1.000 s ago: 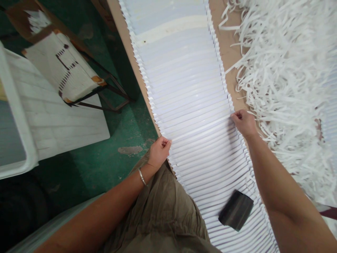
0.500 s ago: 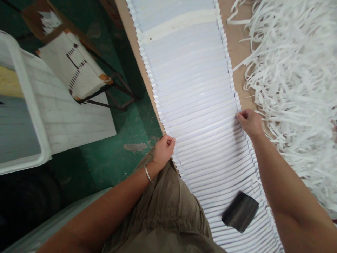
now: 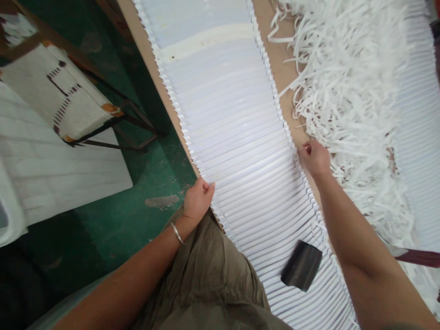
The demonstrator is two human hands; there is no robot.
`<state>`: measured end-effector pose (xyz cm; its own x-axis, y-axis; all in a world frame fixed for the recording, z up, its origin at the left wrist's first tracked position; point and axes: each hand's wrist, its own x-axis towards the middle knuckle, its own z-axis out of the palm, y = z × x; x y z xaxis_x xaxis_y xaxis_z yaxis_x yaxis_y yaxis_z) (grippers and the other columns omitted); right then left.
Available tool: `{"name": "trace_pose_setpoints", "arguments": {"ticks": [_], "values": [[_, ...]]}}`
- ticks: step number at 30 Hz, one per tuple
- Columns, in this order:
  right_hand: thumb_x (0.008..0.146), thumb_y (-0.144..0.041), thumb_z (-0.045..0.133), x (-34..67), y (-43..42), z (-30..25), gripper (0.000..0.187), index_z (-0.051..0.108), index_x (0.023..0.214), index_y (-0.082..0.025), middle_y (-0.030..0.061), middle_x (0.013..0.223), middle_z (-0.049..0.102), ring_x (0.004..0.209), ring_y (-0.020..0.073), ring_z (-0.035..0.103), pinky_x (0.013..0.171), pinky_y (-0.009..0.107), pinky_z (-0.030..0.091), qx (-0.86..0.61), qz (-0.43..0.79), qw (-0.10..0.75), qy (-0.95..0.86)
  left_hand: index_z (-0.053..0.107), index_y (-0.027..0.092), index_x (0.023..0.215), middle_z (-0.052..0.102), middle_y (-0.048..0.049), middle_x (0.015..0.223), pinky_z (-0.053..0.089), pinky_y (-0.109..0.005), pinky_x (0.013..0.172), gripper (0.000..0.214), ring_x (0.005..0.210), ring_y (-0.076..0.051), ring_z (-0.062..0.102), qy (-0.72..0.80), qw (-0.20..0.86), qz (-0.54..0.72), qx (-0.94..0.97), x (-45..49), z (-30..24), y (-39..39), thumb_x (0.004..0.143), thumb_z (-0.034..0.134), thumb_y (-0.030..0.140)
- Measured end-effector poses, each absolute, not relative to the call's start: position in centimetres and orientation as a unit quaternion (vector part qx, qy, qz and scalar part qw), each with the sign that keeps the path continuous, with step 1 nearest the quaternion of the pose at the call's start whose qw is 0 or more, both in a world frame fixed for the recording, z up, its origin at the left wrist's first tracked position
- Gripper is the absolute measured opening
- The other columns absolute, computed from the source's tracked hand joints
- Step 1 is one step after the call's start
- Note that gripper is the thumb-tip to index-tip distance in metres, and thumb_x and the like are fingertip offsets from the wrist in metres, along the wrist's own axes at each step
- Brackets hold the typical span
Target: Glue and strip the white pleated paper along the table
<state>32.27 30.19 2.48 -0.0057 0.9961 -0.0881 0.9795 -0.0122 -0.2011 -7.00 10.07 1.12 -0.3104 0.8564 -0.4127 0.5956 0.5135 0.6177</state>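
Observation:
A long row of overlapping white sheets (image 3: 233,114) with notched edges runs down the table, each sheet set slightly back from its neighbour. At the row's left edge, my left hand (image 3: 200,199) is closed, thumb and fingertips pressed together against the sheet ends. My right hand (image 3: 315,158) is curled in a pinch at the right edge, its fingertips beside the notched ends. Whatever either pinch holds is too small or hidden to make out. A dark, curved black piece (image 3: 301,266) lies on the sheets nearer my body.
Right of the row, a heap of white paper strips (image 3: 347,82) covers the brown tabletop (image 3: 287,85). Beyond it lies another row of sheets (image 3: 419,137). A dark red handled tool (image 3: 417,257) lies by the heap. At left, a metal-framed stool (image 3: 85,105) stands on the green floor.
The view has swung right, so the sheets and stool appear further left. My right hand has shifted slightly outward from the sheet edge. My left hand stays at the left edge.

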Motion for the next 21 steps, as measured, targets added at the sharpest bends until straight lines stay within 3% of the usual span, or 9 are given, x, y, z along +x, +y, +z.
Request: {"name": "trace_pose_setpoints", "arguments": {"ticks": [5, 9, 12, 16, 21], "values": [[0.081, -0.038, 0.056, 40.4, 26.6, 4.0, 0.027, 0.073, 0.09, -0.02, 0.0058, 0.079, 0.063, 0.068, 0.0191, 0.053, 0.071, 0.033, 0.045, -0.674, 0.142, -0.039, -0.724, 0.05, 0.023, 0.081, 0.06, 0.0004, 0.067, 0.04, -0.026, 0.062, 0.025, 0.062, -0.017, 0.059, 0.762, 0.388, 0.229, 0.466, -7.9, 1.8, 8.9, 0.092, 0.057, 0.044], [0.076, -0.021, 0.054, 43.8, 23.4, 2.9, 0.037, 0.071, 0.108, -0.016, 0.0131, 0.097, 0.065, 0.086, 0.0247, 0.059, 0.084, 0.04, 0.049, -0.67, 0.11, -0.051, -0.732, 0.052, 0.022, 0.083, 0.058, 0.0012, 0.065, 0.039, -0.026, 0.06, 0.022, 0.058, -0.016, 0.056, 0.73, 0.428, 0.237, 0.478, -7.1, 2.4, 8.3, 0.092, 0.055, 0.043], [0.078, -0.019, 0.051, 44.9, 21.9, 2.0, 0.042, 0.069, 0.116, -0.015, 0.017, 0.107, 0.063, 0.094, 0.0281, 0.058, 0.086, 0.043, 0.048, -0.696, 0.039, -0.066, -0.714, 0.054, 0.022, 0.084, 0.059, 0.0005, 0.067, 0.039, -0.026, 0.06, 0.022, 0.06, -0.016, 0.056, 0.719, 0.444, 0.242, 0.477, -6.3, 2.9, 8.1, 0.092, 0.054, 0.042], [0.085, -0.028, 0.05, 45.8, 21.0, 1.8, 0.027, 0.071, 0.099, -0.018, 0.0148, 0.102, 0.061, 0.088, 0.0273, 0.055, 0.081, 0.043, 0.047, -0.709, 0.013, -0.074, -0.701, 0.054, 0.022, 0.083, 0.06, 0.0001, 0.067, 0.04, -0.026, 0.06, 0.023, 0.06, -0.016, 0.056, 0.714, 0.456, 0.255, 0.467, -6.0, 3.5, 7.8, 0.092, 0.054, 0.043], [0.09, -0.037, 0.051, 44.9, 20.4, 3.4, 0.027, 0.072, 0.087, -0.02, 0.0128, 0.098, 0.063, 0.097, 0.0288, 0.057, 0.087, 0.043, 0.046, -0.691, 0.003, -0.046, -0.721, 0.055, 0.022, 0.083, 0.059, 0.0006, 0.068, 0.04, -0.026, 0.061, 0.021, 0.061, -0.016, 0.054, 0.698, 0.474, 0.264, 0.468, -5.5, 4.0, 7.5, 0.093, 0.053, 0.041]]}}
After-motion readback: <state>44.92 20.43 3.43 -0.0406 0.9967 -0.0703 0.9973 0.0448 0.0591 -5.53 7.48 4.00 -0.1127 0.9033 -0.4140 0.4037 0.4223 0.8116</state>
